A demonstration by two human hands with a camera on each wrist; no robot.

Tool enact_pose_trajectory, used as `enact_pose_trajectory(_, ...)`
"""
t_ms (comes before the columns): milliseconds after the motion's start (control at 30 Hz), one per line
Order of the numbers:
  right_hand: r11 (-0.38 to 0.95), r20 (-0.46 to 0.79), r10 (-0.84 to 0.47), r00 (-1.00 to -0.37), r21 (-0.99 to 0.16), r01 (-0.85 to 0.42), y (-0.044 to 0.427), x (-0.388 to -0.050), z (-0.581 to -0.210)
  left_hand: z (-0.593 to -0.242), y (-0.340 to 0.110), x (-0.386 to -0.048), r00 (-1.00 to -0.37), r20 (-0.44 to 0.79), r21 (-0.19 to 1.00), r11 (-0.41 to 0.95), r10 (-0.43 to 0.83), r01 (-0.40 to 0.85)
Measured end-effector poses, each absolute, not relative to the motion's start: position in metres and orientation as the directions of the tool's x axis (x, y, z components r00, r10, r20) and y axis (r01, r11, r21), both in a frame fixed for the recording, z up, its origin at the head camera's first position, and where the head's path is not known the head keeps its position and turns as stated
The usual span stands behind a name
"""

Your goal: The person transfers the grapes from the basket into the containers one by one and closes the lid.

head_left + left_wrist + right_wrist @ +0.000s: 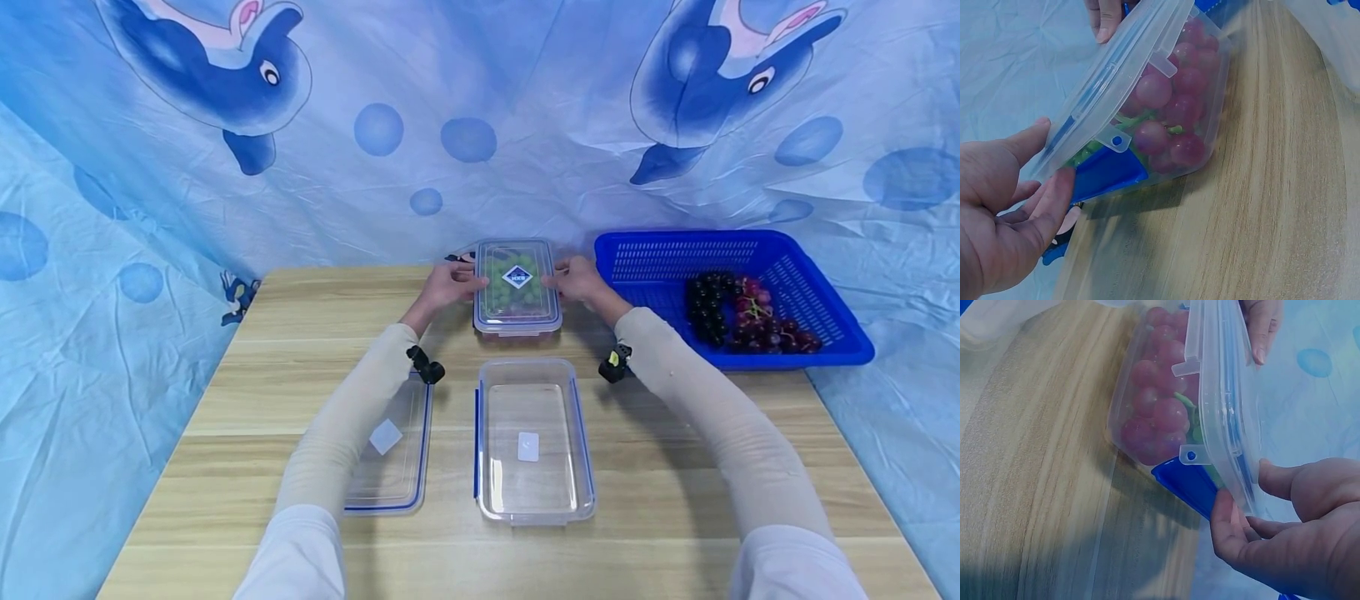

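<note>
At the back of the table stands a lidded clear food container with a diamond label on its lid. Green grapes show through the top, and red grapes fill the side seen in the left wrist view. My left hand grips its left edge, thumb on the lid and fingers at a blue side latch. On the opposite edge my right hand holds it likewise, fingers by the other blue latch. Both latches hang angled away from the wall of the container.
A second clear container without a lid stands in front. Left of it, partly under my left forearm, lies a blue-edged lid. The blue basket at back right holds black grapes and red grapes. A printed curtain hangs behind.
</note>
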State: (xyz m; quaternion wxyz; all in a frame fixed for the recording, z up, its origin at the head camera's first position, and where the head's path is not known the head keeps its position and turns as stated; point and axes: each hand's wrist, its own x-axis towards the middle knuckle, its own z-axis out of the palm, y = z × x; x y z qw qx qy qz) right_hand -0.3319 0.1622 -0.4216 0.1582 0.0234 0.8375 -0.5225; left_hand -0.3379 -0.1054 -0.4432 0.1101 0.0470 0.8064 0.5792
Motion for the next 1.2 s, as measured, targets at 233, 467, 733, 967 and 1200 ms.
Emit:
enact_pose_trajectory(233, 0.443, -0.303, -0.114, -0.946, -0.868, 0.224, 0.1621, -0.3314, -0.4216, -0.4447, -0.1022, -0.3394, -0.974, -0.139, 0.952, 0.295, 0.181, -0.081)
enact_pose_trajectory(467, 0.413, -0.332, -0.121, -0.935, -0.874, 0.257, 0.1627, -0.3299, -0.421, -0.4443, -0.1005, -0.3394, -0.973, -0.161, 0.958, 0.264, 0.165, -0.113)
enact_pose_trajectory(733, 0.448, -0.329, -0.117, -0.937, -0.859, 0.246, 0.1632, -0.33, -0.4236, -0.4435, -0.101, -0.3389, -0.966, -0.191, 0.959, 0.241, 0.174, -0.147)
enact_pose_trajectory(967, 0.456, -0.328, -0.118, -0.937, -0.857, 0.242, 0.1637, -0.3285, -0.4245, -0.4425, -0.1014, -0.3386, -0.962, -0.209, 0.955, 0.247, 0.177, -0.162)
enact_pose_trajectory(1200, 0.503, -0.322, -0.114, -0.94, -0.835, 0.224, 0.1666, -0.3281, -0.4217, -0.4395, -0.1002, -0.3409, -0.96, -0.211, 0.954, 0.254, 0.182, -0.161)
